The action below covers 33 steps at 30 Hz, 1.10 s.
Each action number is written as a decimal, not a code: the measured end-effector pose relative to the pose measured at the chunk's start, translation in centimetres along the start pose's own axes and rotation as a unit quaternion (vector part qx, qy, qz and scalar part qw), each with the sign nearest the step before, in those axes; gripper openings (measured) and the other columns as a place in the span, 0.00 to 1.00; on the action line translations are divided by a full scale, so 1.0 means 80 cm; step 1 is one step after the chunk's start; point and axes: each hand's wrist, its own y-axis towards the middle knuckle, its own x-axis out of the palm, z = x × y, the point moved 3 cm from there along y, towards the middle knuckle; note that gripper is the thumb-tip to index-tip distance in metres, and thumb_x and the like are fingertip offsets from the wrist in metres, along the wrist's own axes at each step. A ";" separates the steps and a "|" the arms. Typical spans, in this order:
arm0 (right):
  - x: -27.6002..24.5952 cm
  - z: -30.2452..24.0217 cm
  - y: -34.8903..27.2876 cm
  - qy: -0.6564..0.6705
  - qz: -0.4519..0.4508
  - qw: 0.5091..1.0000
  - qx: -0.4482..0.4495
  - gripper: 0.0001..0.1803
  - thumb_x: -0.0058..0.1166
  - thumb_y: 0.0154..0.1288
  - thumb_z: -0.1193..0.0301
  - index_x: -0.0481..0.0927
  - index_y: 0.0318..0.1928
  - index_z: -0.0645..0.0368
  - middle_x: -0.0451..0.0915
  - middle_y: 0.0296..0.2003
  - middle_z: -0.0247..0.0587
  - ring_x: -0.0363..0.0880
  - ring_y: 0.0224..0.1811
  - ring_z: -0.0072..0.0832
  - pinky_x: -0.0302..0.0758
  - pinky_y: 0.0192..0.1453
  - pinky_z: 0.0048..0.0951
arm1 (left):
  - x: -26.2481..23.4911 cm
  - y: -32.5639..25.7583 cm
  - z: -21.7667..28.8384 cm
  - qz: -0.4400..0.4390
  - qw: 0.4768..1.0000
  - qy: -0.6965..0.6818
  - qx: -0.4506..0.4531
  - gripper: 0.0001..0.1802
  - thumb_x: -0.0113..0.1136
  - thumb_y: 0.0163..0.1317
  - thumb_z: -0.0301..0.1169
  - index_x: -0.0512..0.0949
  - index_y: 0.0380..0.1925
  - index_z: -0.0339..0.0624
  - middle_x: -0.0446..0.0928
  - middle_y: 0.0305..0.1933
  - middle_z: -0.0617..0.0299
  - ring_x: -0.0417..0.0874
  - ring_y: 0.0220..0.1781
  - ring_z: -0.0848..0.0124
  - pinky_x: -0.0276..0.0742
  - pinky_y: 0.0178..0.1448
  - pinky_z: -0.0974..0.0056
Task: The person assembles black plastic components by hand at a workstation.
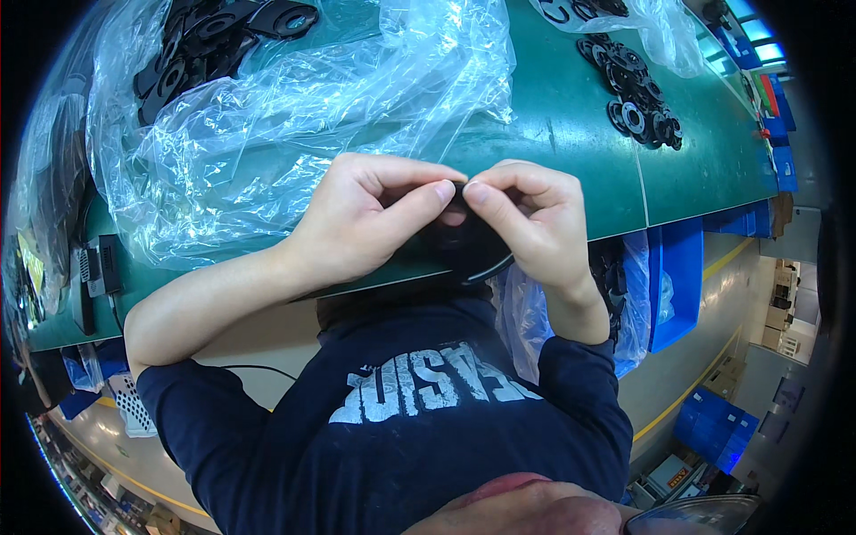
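Note:
Both my hands meet close to the table's near edge, at the top of a dark, black curved part (pixel 465 248). Thumb and fingers of my left hand (pixel 357 218) pinch its upper edge from the left. On the other side, my right hand (pixel 533 218) pinches the same edge, its thumb tip almost touching the left one. The part's lower rim curves round and catches the light. Much of it is hidden by the fingers, and its exact kind cannot be made out.
Crumpled clear plastic sheeting (pixel 294 152) covers the green table's left half, with black moulded parts (pixel 209 40) on it. Several black ring-shaped parts (pixel 633 94) lie at the far right. Below the right edge stands a blue bin (pixel 676 285). A small black device (pixel 100 267) sits left.

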 end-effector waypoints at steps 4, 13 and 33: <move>-0.007 0.001 0.003 0.157 0.067 0.983 0.062 0.06 0.57 0.61 0.77 0.81 0.36 0.68 0.81 0.30 0.38 0.77 0.31 0.17 0.74 0.36 0.16 | 0.007 0.002 -0.006 -0.052 0.992 -0.104 -0.039 0.18 0.54 0.63 0.25 0.70 0.52 0.31 0.80 0.40 0.58 0.80 0.40 0.76 0.76 0.45 0.72; -0.018 0.003 0.010 0.055 0.024 0.997 0.047 0.09 0.57 0.60 0.76 0.80 0.40 0.70 0.81 0.30 0.38 0.78 0.33 0.17 0.74 0.37 0.16 | 0.007 0.002 -0.005 -0.072 0.995 -0.061 -0.042 0.17 0.57 0.61 0.25 0.72 0.50 0.29 0.79 0.43 0.56 0.79 0.45 0.75 0.75 0.51 0.71; -0.022 -0.002 0.018 -0.051 0.077 0.992 -0.084 0.19 0.66 0.48 0.80 0.79 0.44 0.64 0.77 0.33 0.37 0.77 0.34 0.19 0.76 0.37 0.15 | 0.004 0.001 -0.008 -0.056 0.996 -0.063 -0.035 0.21 0.57 0.62 0.25 0.70 0.55 0.31 0.79 0.44 0.59 0.78 0.44 0.78 0.75 0.46 0.74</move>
